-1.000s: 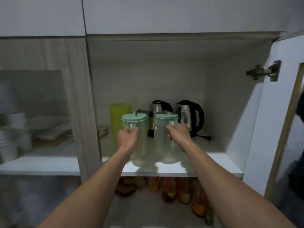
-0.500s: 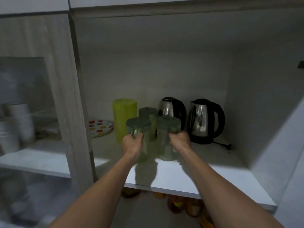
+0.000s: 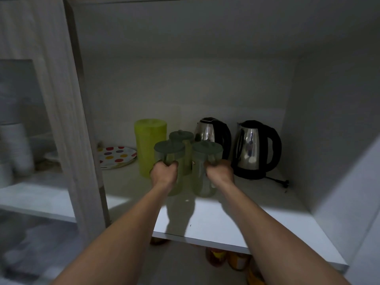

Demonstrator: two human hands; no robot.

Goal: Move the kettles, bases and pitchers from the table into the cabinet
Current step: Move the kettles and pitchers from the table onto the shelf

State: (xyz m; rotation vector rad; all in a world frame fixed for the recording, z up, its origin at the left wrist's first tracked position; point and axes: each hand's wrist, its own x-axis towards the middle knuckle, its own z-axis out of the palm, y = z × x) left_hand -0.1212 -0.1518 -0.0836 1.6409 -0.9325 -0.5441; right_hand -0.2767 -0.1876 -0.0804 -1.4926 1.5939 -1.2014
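The front part of the shelf [image 3: 236, 219] is bare and wide, and both forearms reach in over it. Deeper in, the way is crowded: a third pitcher [image 3: 182, 137] stands just behind the two held ones, the yellow-green canister [image 3: 149, 145] closes the left side, and two kettles [image 3: 213, 136] [image 3: 258, 149] close the right. A cord [image 3: 277, 180] lies on the shelf near the right wall. Behind the canister, a dotted plate [image 3: 117, 156] fills the left corner. The dark back may have some room.

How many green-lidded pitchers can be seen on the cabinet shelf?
3: one pitcher in the left hand, one pitcher in the right hand, and a third pitcher behind and between them. Others could be hidden behind.
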